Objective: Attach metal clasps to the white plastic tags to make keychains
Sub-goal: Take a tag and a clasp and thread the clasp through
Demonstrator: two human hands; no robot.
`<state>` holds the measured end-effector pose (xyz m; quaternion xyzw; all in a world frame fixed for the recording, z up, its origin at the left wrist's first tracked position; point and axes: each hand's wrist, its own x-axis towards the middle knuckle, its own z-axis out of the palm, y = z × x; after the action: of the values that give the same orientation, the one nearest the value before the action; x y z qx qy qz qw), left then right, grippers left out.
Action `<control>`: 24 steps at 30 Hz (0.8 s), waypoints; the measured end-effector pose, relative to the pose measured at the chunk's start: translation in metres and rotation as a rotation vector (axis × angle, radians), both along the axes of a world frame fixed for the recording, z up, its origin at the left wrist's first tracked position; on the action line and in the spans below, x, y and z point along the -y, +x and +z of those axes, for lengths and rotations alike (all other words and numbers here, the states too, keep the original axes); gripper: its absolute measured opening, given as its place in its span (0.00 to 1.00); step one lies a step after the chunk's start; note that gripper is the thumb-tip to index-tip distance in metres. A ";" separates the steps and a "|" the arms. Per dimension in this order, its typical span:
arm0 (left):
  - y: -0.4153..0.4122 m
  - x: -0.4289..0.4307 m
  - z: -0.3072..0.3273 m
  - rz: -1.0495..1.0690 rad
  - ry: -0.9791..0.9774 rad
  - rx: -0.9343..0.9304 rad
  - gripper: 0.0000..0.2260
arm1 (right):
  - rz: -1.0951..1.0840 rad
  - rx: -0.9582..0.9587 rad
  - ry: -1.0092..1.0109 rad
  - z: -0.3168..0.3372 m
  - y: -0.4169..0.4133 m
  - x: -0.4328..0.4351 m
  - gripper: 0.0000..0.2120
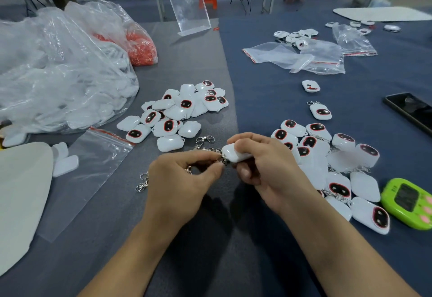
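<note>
**White tag [236, 154] and metal clasp [219, 159] touching**

The right hand [264, 168] grips the white tag, fingers curled over it; the left hand [180, 186] pinches the metal clasp at the tag's corner. Beyond the left hand lie bare tags [173, 114] in a heap; clasped tags [339, 168] sit just right of the right hand.

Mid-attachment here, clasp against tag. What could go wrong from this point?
1. The small clasp, pinched by the left hand, may slip before it hooks the white tag held in the right hand.
2. Loose clasps lying just behind the hands could tangle with it.
3. The unclasped pile sits close to the clasped pile, so tags might get mixed.
</note>
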<state>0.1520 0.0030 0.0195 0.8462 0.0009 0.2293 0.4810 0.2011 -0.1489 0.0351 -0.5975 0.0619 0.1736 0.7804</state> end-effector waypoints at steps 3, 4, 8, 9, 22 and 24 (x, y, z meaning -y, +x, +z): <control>0.005 -0.001 0.000 -0.034 -0.254 -0.083 0.16 | 0.016 0.024 0.040 0.000 -0.003 -0.001 0.10; 0.006 -0.002 -0.001 -0.029 -0.293 -0.104 0.15 | 0.019 0.033 0.053 -0.001 -0.004 -0.003 0.09; 0.006 -0.002 -0.001 -0.036 -0.146 -0.087 0.09 | -0.044 0.199 -0.026 -0.004 -0.007 -0.007 0.10; 0.005 -0.002 0.000 -0.026 -0.059 -0.062 0.10 | -0.067 0.313 -0.136 -0.006 -0.008 -0.007 0.09; 0.007 -0.001 0.003 -0.095 -0.258 -0.135 0.12 | -0.004 0.058 0.135 -0.001 -0.007 -0.006 0.10; 0.007 0.000 0.004 -0.120 -0.340 -0.148 0.09 | 0.008 0.040 0.166 -0.002 -0.008 -0.005 0.10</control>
<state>0.1589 0.0030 0.0238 0.7658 0.0246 0.1341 0.6284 0.1934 -0.1438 0.0333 -0.5343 0.0294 0.1691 0.8277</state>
